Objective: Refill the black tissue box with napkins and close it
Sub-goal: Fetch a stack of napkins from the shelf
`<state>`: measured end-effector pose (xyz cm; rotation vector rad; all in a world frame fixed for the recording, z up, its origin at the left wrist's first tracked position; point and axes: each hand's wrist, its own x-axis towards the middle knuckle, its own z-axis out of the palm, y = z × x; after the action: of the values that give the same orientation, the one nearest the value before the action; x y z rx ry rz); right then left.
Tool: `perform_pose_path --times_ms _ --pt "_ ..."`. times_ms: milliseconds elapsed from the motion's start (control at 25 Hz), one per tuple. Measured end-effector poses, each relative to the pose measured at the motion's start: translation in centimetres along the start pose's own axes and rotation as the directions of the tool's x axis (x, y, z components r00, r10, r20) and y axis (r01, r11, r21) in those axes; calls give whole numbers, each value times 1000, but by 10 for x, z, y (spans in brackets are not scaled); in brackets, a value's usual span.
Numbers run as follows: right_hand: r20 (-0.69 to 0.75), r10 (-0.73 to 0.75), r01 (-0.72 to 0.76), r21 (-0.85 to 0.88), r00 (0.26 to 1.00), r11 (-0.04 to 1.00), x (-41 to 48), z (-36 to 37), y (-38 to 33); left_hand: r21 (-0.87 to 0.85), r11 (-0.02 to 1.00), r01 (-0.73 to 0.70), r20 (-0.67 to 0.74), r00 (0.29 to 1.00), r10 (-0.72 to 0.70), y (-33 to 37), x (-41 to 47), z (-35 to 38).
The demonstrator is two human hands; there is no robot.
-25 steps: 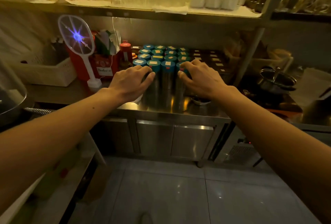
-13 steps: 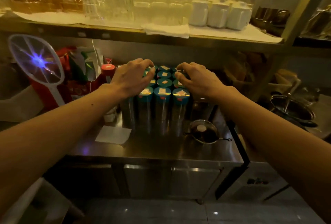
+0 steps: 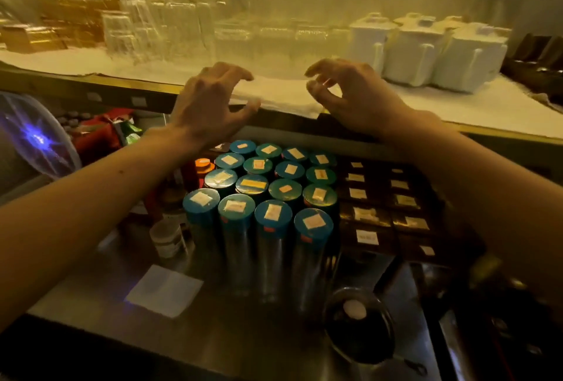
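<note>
both hands, left hand [image 3: 210, 103] and right hand [image 3: 353, 97], are held open with fingers curled and nothing gripped, above teal-lidded canisters [image 3: 262, 197] clustered on a steel counter [image 3: 231, 335]. beyond them, white jugs [image 3: 426, 51] are ranged on a shelf [image 3: 487, 109]; no black tissue box can be made out.

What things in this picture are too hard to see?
Head view only:
- Black tissue box: not visible anywhere.
- Labels on the teal-lidded canisters: too small to read.
- Glassware on the upper shelf: blurred.
- Bug zapper racket: cut off by the left edge.
- Dark boxes: partly hidden by the right arm.
</note>
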<state>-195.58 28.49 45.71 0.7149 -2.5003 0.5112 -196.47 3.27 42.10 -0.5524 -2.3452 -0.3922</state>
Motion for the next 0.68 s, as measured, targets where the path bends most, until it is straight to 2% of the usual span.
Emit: perform_pose_path --times_ms 200,320,480,680 --pt "109 16 -25 78 994 997 51 -6 59 66 992 107 153 981 -116 -16 26 14" --pt "240 20 -43 89 971 995 67 -6 74 33 987 155 207 965 -159 -30 27 11" --pt "405 68 -150 174 912 973 76 -3 83 -63 979 193 326 931 -163 -42 28 3" --pt "481 94 -231 233 872 945 82 0 88 -94 970 222 346 921 -178 -58 31 -11"
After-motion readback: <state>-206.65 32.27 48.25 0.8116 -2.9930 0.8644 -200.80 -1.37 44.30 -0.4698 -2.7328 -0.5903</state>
